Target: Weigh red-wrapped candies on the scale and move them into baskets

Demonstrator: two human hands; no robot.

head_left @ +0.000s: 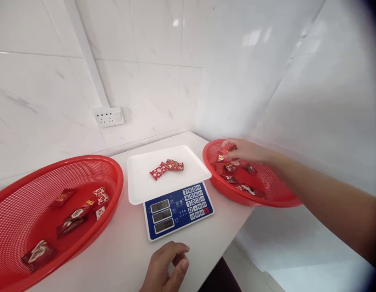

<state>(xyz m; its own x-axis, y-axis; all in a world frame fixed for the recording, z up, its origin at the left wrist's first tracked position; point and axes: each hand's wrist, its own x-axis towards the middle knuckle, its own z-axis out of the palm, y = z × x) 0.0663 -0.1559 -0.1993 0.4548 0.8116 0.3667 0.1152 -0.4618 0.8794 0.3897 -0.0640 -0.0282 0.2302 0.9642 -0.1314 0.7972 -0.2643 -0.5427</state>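
Over the right red basket (233,194), my right hand (244,151) pinches a red packet (229,149). Several small red and brown packets (229,167) lie in that basket below it. My left hand (171,265) rests near the table's front, just below the scale, with fingers curled but apart and nothing between them. The blue and white scale (180,211) carries a white tray (139,178), on which two red packets (175,165) touch each other. In the left red basket (114,190) are several packets (72,221); the display digits are hard to read.
The white table (121,251) stands against a tiled wall, and its right edge runs down past the scale. A wall socket (108,117) with a vertical cable duct is above the table at the back left. Another wall rises at the right.
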